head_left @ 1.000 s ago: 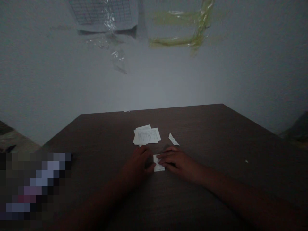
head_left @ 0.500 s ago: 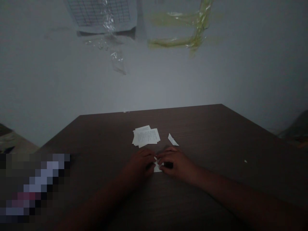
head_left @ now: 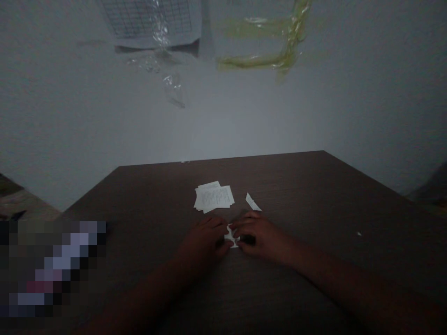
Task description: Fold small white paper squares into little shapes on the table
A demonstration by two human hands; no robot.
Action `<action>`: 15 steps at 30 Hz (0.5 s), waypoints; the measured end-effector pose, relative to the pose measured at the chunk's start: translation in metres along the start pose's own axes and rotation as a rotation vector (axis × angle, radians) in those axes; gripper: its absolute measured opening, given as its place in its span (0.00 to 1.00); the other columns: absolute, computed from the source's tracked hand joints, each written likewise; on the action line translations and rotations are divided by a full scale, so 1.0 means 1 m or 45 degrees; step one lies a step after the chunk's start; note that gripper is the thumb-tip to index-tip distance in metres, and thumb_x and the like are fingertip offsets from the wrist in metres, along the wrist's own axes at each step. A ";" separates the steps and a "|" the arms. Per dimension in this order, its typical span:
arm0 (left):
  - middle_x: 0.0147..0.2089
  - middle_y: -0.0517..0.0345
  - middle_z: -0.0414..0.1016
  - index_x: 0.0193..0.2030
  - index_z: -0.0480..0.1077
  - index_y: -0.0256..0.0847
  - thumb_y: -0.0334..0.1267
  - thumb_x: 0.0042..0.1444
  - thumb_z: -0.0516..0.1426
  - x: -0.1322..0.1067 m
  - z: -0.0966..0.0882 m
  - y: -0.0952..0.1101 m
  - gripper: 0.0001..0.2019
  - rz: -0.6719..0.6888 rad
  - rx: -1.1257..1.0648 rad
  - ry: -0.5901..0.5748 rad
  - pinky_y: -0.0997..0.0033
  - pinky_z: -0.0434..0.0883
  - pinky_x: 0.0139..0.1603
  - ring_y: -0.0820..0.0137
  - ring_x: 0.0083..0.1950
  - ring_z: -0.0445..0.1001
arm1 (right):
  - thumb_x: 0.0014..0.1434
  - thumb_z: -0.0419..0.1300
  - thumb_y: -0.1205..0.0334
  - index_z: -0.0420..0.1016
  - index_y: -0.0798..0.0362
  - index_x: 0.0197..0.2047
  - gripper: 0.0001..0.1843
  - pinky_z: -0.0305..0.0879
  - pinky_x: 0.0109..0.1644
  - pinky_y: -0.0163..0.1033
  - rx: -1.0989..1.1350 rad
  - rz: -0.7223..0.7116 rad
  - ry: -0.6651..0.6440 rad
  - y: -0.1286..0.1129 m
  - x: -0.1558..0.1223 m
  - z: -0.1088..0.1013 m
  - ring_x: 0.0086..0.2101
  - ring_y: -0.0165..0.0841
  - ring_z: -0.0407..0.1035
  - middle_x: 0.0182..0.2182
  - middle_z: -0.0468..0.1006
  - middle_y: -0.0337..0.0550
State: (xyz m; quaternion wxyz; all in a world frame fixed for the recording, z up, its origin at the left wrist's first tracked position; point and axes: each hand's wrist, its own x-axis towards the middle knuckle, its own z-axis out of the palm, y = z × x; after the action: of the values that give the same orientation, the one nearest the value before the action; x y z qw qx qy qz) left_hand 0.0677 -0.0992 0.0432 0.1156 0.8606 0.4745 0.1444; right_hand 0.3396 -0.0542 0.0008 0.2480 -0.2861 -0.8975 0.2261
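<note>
A small white piece of paper [head_left: 232, 236] lies on the dark brown table, partly covered by fingers from both sides. My left hand [head_left: 207, 236] has its bent fingers and thumb on the paper's left side. From the right, my right hand [head_left: 256, 235] holds the paper with curled fingers above and the thumb below. Just beyond the hands is a loose stack of printed paper sheets [head_left: 214, 197]. To the right of the stack sits a narrow folded paper strip [head_left: 253, 202]. The picture is dim, so any fold in the held paper is hard to make out.
The table [head_left: 296, 186] stands against a pale wall [head_left: 216, 121]. A taped sheet with a grid [head_left: 150, 21] and yellowish tape [head_left: 254, 62] are on the wall. A tiny white scrap [head_left: 359, 233] lies at the right. A pixelated area covers the lower left.
My left thumb now lies farther over the paper, near the right thumb. The whole view has shifted slightly; the stack and the strip stay where they were on the table.
</note>
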 end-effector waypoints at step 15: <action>0.67 0.48 0.94 0.69 0.89 0.48 0.33 0.78 0.70 0.002 0.003 -0.004 0.16 -0.006 0.028 -0.105 0.43 0.86 0.78 0.47 0.70 0.91 | 0.76 0.79 0.69 0.97 0.44 0.51 0.09 0.84 0.69 0.57 -0.054 -0.007 0.118 0.018 0.012 0.010 0.55 0.47 0.92 0.58 1.00 0.46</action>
State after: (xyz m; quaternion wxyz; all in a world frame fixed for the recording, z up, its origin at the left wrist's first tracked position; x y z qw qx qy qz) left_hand 0.0670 -0.0955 0.0392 0.1258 0.8659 0.4729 0.1033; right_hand 0.3327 -0.0365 -0.0135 0.2838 -0.2990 -0.8904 0.1929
